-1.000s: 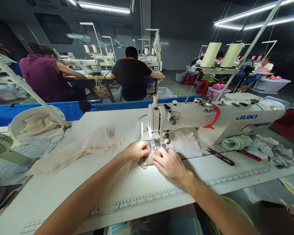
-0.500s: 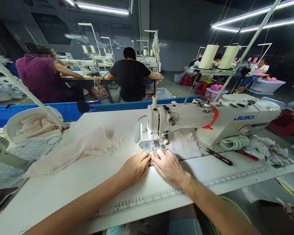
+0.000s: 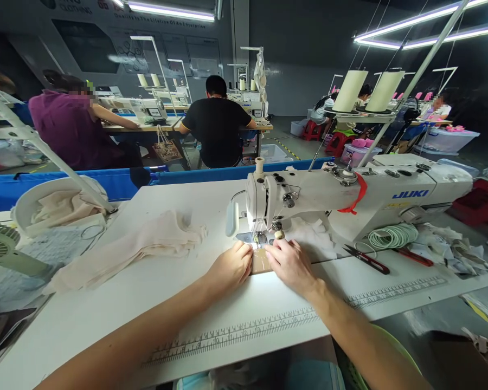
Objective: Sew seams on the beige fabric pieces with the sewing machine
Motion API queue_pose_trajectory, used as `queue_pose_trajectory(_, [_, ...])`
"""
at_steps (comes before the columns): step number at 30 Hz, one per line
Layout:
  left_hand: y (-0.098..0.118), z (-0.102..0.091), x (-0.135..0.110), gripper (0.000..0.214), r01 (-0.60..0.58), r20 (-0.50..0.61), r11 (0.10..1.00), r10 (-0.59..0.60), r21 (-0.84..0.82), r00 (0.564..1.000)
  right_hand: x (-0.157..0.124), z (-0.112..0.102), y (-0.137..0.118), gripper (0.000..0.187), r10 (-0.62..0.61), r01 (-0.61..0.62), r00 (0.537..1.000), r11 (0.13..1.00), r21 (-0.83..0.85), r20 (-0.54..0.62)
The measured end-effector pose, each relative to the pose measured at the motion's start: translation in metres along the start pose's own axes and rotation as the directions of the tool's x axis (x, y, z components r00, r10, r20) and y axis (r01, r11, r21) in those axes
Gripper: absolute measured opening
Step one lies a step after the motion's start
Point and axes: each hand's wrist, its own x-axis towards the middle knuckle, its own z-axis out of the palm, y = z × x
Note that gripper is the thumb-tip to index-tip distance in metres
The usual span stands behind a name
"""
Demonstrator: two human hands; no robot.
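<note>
A white JUKI sewing machine (image 3: 350, 197) stands on the white table (image 3: 187, 303). Under its needle lies a small tan fabric piece (image 3: 261, 261). My left hand (image 3: 229, 267) presses the piece's left edge with curled fingers. My right hand (image 3: 291, 264) holds its right edge, fingertips close to the presser foot. Both hands sit side by side just in front of the needle, and most of the piece is hidden between them.
A pile of beige fabric (image 3: 138, 246) lies left of the machine. Scissors (image 3: 366, 259), a red-handled tool (image 3: 412, 257) and a coil of pale cord (image 3: 392, 236) lie to the right. A fan (image 3: 0, 246) stands far left. Other people sew at tables behind.
Both hands and the tan piece have slid forward toward the needle. Half a second ago the hands met a little nearer to me.
</note>
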Motion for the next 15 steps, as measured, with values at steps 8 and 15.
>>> queue_pose_trajectory(8, [-0.0049, 0.0070, 0.0096, 0.032, -0.017, 0.009, 0.996, 0.016, 0.082, 1.000, -0.0007, 0.0020, 0.0058, 0.023, 0.014, -0.014, 1.000, 1.000, 0.009, -0.002])
queue_pose_trajectory(15, [-0.0037, 0.0064, 0.0089, 0.033, 0.006, 0.030, 1.000, -0.007, 0.030, 1.000, -0.0024, 0.0029, 0.0064, 0.024, 0.038, -0.039, 0.999, 0.998, 0.050, 0.016])
